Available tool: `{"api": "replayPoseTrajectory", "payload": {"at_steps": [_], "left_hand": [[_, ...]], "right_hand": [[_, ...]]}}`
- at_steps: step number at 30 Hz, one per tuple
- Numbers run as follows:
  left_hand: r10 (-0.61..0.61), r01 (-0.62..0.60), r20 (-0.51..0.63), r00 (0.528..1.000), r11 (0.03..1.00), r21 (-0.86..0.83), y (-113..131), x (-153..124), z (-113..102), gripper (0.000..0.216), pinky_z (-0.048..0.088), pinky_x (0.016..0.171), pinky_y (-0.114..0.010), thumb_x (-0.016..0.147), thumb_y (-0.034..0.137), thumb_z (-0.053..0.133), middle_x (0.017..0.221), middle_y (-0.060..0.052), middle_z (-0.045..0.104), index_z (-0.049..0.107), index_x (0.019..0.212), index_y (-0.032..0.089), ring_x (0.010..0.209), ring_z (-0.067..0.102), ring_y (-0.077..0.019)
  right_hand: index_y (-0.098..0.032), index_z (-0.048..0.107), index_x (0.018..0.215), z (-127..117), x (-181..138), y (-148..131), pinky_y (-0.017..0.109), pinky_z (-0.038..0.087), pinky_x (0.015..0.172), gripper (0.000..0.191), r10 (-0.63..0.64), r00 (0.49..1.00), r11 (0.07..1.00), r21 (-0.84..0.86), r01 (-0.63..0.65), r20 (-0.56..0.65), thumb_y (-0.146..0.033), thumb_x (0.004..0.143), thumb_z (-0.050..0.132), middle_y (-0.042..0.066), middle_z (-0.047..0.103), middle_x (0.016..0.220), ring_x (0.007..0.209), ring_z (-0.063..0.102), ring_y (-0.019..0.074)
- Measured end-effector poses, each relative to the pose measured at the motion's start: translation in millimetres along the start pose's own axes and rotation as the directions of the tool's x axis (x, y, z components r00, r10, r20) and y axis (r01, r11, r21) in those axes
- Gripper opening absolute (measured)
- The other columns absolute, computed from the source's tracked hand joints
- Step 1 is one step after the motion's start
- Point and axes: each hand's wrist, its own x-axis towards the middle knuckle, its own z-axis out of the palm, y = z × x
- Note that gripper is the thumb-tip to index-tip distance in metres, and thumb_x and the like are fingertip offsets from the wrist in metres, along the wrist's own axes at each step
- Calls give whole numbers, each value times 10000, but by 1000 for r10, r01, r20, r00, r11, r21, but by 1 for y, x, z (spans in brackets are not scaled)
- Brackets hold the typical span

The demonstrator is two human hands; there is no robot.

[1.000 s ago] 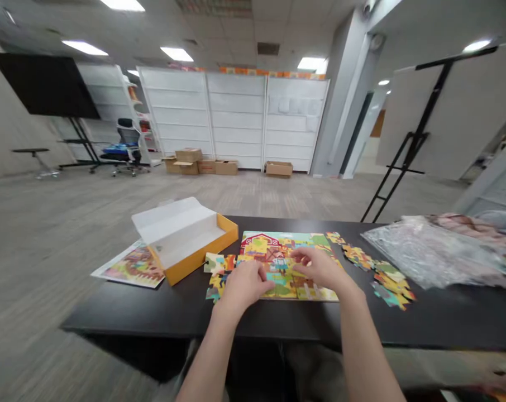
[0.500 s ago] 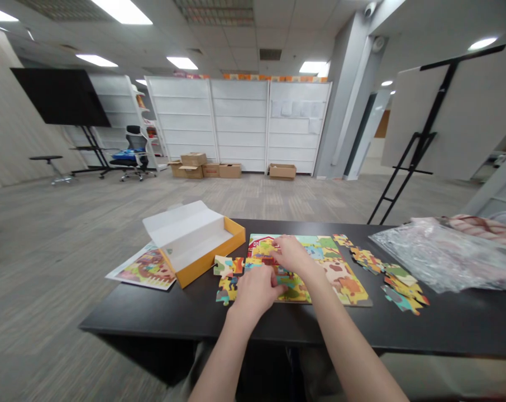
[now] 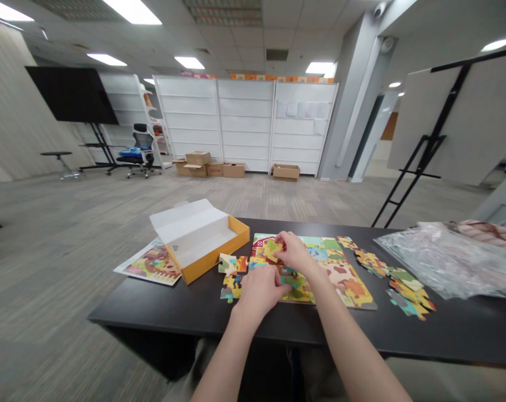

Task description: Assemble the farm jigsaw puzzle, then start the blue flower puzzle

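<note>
A colourful farm-scene jigsaw puzzle [image 3: 352,279] lies flat on the dark table. My right hand [image 3: 294,251] is over its upper left part, its fingers pinching a yellow-and-green puzzle piece [image 3: 272,249] near the red barn picture. At the lower left of the jigsaw rests my left hand [image 3: 261,289], thumb spread away from the fingers, its fingertips partly hidden; no piece shows in it. Loose puzzle pieces [image 3: 232,279] lie just left of that hand. More loose pieces [image 3: 407,290] are scattered to the right of the jigsaw.
An opened yellow box [image 3: 215,258] with a white inside stands on the left, over part of a printed picture sheet [image 3: 150,265]. Crumpled clear plastic [image 3: 449,259] covers the table's right side. Cardboard boxes [image 3: 198,164] sit by white shelving beyond.
My right hand has shifted slightly, and the pinched puzzle piece now shows more clearly, tilted above the jigsaw. My left hand stays at about the same spot. The view has turned slightly left.
</note>
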Motion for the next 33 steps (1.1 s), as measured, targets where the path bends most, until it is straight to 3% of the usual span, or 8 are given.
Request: {"api": "replayPoseTrajectory", "payload": {"at_steps": [3,5,8,11,15,24,33], "left_hand": [[-4,4,-4,1000,1000,4,-1,0,0,209,465,717,-314,743,451,741,821,-3,736,669,755,256,841,696,-244],[-7,7,-2,1000,1000,7,-1,-1,0,204,467,730,-313,749,449,739,834,-2,737,669,759,257,852,694,-241],[-8,8,3,1000,1000,11,-2,-1,-1,185,462,730,-307,760,433,727,834,0,737,668,763,259,868,690,-238],[-10,10,14,1000,1000,15,-3,0,-1,198,455,722,-298,762,443,728,854,-7,740,672,767,252,862,687,-231],[-13,13,18,1000,1000,7,-3,-2,-3,211,435,693,-295,764,446,728,872,-9,740,668,755,244,857,689,-234],[-13,12,31,999,999,36,-2,-4,-9,232,401,653,-283,785,455,712,856,-20,730,656,774,231,878,697,-243],[-4,4,0,1000,1000,17,-4,-6,-5,212,390,641,-275,784,445,703,842,-8,722,657,778,238,836,681,-225]], "right_hand": [[-192,628,836,-25,-4,1,265,472,718,115,12,1000,989,148,-8,-27,-129,748,665,20,651,871,738,599,142],[-194,625,798,-49,-13,7,269,476,675,55,43,999,971,234,-45,17,-196,762,666,16,660,803,709,605,150],[-187,619,765,-82,-37,22,258,466,591,138,112,978,922,349,-168,176,-303,747,692,19,658,752,649,608,150],[-183,630,755,-98,-65,35,251,469,580,200,154,950,900,359,-249,273,-359,715,716,23,665,751,649,610,148],[-181,633,715,-96,-82,44,256,494,642,189,171,933,905,324,-276,316,-347,690,721,18,668,740,681,623,151],[-179,644,732,-84,-78,47,234,447,557,66,211,889,928,204,-313,406,-211,683,674,9,671,688,620,598,145],[-172,671,756,-80,-79,45,223,456,614,94,197,884,941,171,-292,423,-139,672,643,5,681,704,676,613,146]]}}
